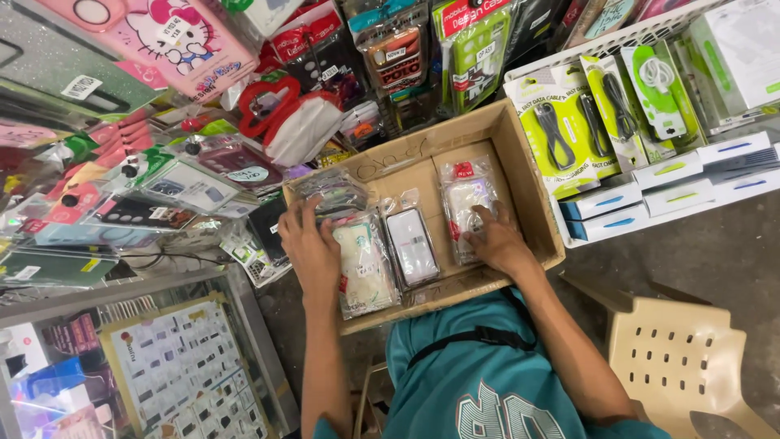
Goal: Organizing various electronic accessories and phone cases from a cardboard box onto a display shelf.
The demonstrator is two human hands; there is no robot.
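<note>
Nearest the camera, the person's teal shirt (479, 382) with a black strap fills the lower centre; a cream plastic chair (678, 358) stands to the right on the grey floor. A glass display counter (154, 358) sits at lower left.

Above the lap rests an open cardboard box (532, 183), holding phone cases in clear packets laid flat. The left hand (309, 248) lies at the box's left side, fingers curled down onto a stack of packets (333, 191); whether it grips them cannot be told. The right hand (496, 240) rests palm-down, fingers spread, on a clear packet with a red tag (463, 191) at the box's right half. Between the hands lie a white case packet (412, 244) and, just beside the left hand, a pale patterned case packet (363, 264).

Farther off, green-carded cable packs (561, 130) and white boxes (682, 183) fill a rack to the right. Pink and assorted phone cases (162, 41) crowd the upper left.
</note>
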